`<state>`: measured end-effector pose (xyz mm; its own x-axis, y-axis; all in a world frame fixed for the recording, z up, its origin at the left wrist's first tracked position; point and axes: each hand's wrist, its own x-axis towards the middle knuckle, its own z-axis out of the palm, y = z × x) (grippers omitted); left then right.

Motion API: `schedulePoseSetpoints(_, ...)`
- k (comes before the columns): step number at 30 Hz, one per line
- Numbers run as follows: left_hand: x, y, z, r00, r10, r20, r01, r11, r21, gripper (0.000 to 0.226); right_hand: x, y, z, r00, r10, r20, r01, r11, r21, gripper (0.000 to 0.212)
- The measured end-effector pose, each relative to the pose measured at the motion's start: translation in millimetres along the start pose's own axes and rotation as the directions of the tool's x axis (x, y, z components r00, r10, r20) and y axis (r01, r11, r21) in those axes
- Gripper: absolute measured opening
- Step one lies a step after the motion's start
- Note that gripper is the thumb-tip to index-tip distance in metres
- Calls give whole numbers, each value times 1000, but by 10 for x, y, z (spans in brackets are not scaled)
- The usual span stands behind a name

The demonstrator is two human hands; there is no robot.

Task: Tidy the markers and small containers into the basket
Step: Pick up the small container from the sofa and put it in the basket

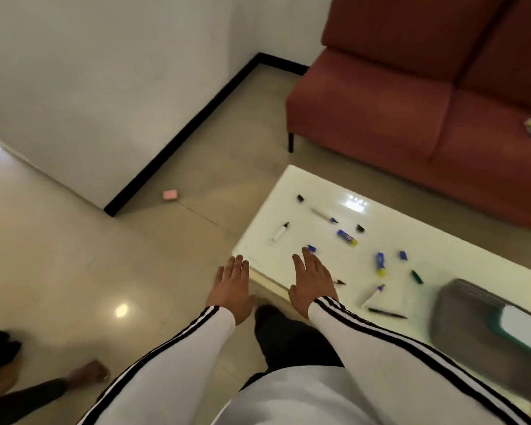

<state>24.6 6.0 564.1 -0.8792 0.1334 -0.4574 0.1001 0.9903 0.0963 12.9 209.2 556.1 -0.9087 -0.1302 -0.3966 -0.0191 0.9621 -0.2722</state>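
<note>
1. A shiny white worktop stands in front of a dark red cloth sofa.
2. A small pink block lies on the smooth tan floor, far off to the left of the fingers.
3. The left hand is flat and empty, fingers spread a little, by the worktop's near corner.
4. The right hand is flat and empty too, fingers apart, over the worktop edge.
5. A tiny blue cap lies just past the right fingertips.
6. A white marker with a black cap lies farther ahead.
7. Two blue tubes with yellow ends and more pens lie to the right of the fingers.
8. The grey plastic basket with slots sits well off to the right. It looks blurry.
</note>
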Motion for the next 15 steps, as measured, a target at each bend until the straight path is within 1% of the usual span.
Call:
schedulePoseSetpoints(4,352,-736,-58,995,-104,7,104,993,-53,80,800,-610,130,996,-73,59,74,997,-7,80)
schedulePoseSetpoints(8,913,-1542,-296,986,-155,57,158,986,-48,80,1683,-1232,155,994,-83,69,80,996,44,75)
schedulePoseSetpoints(12,1642,-2253,-762,987,-88,133,83,996,46,80,2500,-1742,17,995,-18,98,9,996,92,75)
schedulePoseSetpoints(15,2261,-2589,-1166,993,-42,111,33,996,82,78,3011,-1988,-150,992,12,127,-27,993,117,76)
